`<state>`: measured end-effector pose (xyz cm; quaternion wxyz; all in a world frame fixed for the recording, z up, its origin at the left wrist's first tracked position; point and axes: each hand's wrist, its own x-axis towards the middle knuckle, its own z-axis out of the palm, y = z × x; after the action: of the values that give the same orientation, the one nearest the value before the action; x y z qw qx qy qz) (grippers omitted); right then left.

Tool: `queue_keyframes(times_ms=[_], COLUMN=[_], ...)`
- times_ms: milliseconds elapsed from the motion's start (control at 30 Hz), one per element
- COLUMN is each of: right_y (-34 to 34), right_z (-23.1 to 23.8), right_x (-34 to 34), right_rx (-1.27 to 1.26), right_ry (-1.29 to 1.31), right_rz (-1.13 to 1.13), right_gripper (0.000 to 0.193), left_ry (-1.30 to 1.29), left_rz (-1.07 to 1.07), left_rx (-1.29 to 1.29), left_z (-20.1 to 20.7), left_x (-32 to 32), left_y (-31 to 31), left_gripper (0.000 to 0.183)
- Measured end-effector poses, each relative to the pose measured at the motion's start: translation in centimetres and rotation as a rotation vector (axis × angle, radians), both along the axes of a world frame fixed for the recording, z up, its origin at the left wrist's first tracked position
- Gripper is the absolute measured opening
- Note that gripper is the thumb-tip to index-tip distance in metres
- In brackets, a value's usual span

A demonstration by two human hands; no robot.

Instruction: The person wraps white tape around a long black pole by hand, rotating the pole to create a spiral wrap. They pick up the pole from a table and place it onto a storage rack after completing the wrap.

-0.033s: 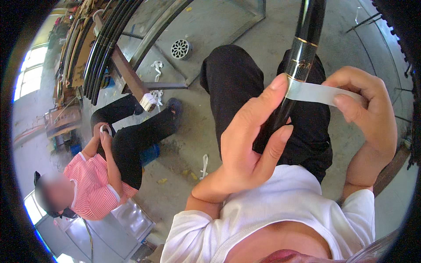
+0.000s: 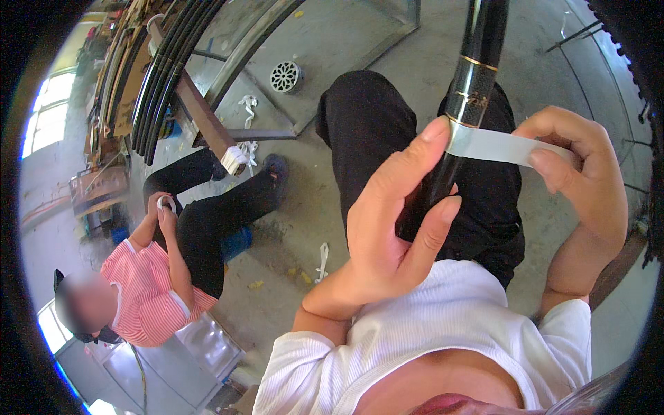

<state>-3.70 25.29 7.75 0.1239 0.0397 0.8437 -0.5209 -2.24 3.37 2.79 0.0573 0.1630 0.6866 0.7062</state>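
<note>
A glossy black rod (image 2: 482, 34) with thin gold rings and a patterned band runs from the top edge down between my knees. My left hand (image 2: 394, 221) is wrapped round its lower part, some fingers hidden behind it. The left forefinger tip presses the end of a translucent whitish tape strip (image 2: 492, 146) onto the rod, just below a gold ring. To the right, my right hand (image 2: 577, 166) pinches the strip's other end between thumb and curled fingers. The tape stretches nearly level and taut between both hands.
At left, a seated person in a red-striped shirt (image 2: 149, 297) holds a white ring-shaped thing. Several black rods (image 2: 162, 83) lie on a brown rack beam (image 2: 204, 121). A round white pierced piece (image 2: 285, 77) and white scraps (image 2: 322, 263) lie on the floor near a metal frame (image 2: 263, 135).
The rod has shifted slightly left, and its patterned band looks a little turned. Both hands keep their hold on rod and tape.
</note>
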Motion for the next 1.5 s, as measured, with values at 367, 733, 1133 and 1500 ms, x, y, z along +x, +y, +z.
queue_keyframes(times_ms=[367,733,1133,1500], right_y=[1.5,1.7,0.8,0.5], right_z=[0.6,-0.9,0.1,-0.3], right_x=[2.3,1.6,2.9,1.5], right_rx=[0.159,0.056,0.213,0.063], right_ry=[0.196,0.145,0.217,0.196], right_rz=[-0.096,-0.06,-0.069,-0.092], right_gripper=[0.032,0.033,0.043,0.039], left_ry=[-0.393,-0.527,-0.431,-0.497], left_rz=[-0.068,-0.261,-0.124,-0.221], left_rx=[0.377,0.502,0.399,0.462], left_z=[-0.7,-0.4,-1.0,-0.4], left_x=[-1.0,-0.7,-0.4,-0.2], left_y=[0.2,-0.2,0.8,0.7], left_gripper=[0.037,0.028,0.044,0.038])
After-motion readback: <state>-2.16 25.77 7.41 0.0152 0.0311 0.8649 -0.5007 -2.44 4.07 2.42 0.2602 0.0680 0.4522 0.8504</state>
